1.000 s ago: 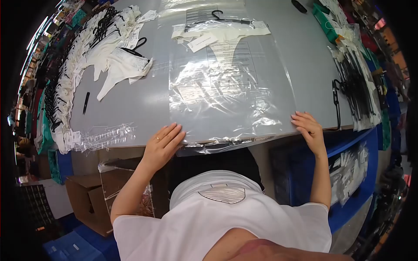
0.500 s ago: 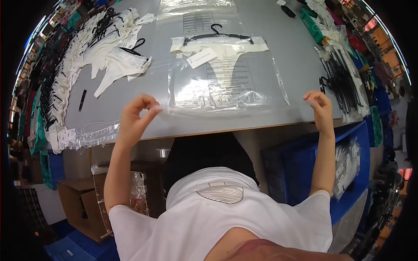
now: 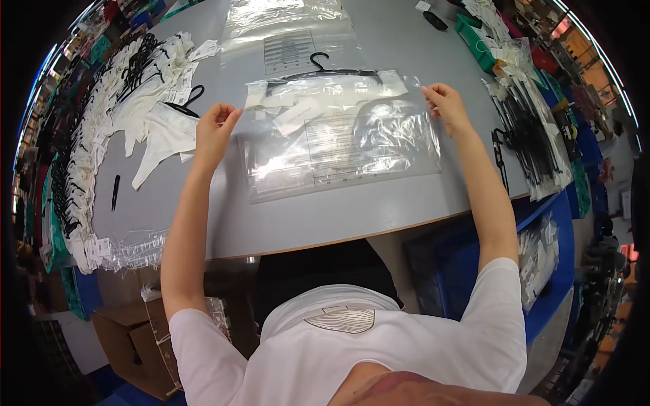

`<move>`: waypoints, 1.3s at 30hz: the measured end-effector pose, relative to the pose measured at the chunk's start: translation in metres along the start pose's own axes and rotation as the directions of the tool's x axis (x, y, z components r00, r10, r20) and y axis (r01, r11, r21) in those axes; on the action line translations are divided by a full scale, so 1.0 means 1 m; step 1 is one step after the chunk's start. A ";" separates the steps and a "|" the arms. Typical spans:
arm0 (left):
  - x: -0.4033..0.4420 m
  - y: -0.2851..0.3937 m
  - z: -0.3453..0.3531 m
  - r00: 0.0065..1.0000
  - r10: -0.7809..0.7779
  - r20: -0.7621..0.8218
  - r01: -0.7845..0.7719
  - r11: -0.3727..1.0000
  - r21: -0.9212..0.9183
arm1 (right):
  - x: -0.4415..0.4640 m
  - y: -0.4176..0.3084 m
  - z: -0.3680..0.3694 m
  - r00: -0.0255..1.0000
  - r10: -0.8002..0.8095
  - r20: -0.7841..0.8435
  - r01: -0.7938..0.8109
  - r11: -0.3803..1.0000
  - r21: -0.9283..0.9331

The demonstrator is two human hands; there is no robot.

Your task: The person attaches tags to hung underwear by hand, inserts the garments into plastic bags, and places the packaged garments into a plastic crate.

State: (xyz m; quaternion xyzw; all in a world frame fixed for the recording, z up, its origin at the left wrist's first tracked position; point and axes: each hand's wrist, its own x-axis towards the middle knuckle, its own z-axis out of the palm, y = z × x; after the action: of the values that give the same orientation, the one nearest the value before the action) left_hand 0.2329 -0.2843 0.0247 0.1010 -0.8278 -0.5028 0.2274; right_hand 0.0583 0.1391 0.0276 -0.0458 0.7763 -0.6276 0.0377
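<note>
A clear plastic bag (image 3: 399, 145) lies near the middle of the grey table, its lower flap folded up over a white garment (image 3: 332, 95). The garment hangs on a black hanger (image 3: 319, 70), whose hook sticks out at the top. A white tag (image 3: 298, 116) shows through the plastic. My left hand (image 3: 218, 128) pinches the flap's upper left corner beside the garment. At the right corner, my right hand (image 3: 443, 106) pinches the plastic. Both hands are slightly raised over the table.
White garments on black hangers (image 3: 88, 135) line the table's left side, near a black pen (image 3: 116, 193). More clear bags (image 3: 291, 17) lie behind. Black hangers (image 3: 528, 135) and a green tray (image 3: 476, 44) are at the right. Below stand a cardboard box (image 3: 132, 345) and a blue bin (image 3: 542, 318).
Both hands have moved from the table's front edge up to the garment's level. The bag's lower part has been folded up over the garment. The camera view has shifted slightly.
</note>
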 end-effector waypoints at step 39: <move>-0.105 0.041 0.002 0.928 -0.268 0.259 0.298 0.951 -0.086 | 0.008 0.001 0.089 0.967 -0.161 0.196 0.228 0.211 -0.951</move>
State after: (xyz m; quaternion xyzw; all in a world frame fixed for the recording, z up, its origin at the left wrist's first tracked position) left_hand 0.3264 -0.2224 0.0310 0.1425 -0.7934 -0.5893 0.0547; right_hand 0.0608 0.0521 0.0081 -0.1729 0.9832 -0.0138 -0.0562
